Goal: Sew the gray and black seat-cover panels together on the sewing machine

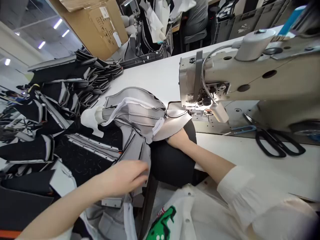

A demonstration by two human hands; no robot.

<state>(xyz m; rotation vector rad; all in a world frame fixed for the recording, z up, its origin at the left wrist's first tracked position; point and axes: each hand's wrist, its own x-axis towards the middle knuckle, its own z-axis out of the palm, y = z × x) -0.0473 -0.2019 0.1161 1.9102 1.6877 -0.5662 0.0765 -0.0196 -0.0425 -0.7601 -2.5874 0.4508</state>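
Observation:
A sewn grey and black fabric cover (145, 113) with white edging strips bunches up in front of the sewing machine (245, 73). Its right edge lies at the needle area, lit by the lamp. My right hand (178, 138) reaches in between the cover's pale edge and its black panel (172, 163); the fingers are hidden beneath the fabric. Lower left, my left hand (127, 176) hovers over hanging grey fabric, slightly blurred. Its thumb and fingers are loosely bent and apart, with nothing seen between them.
Black-handled scissors (277, 141) and blue thread snips (242, 129) lie on the white table (250, 150), right. Stacked black and grey fabric pieces (72, 73) fill the left. A cardboard box (97, 26), a crate (150, 56) and a seated person (197, 16) are behind.

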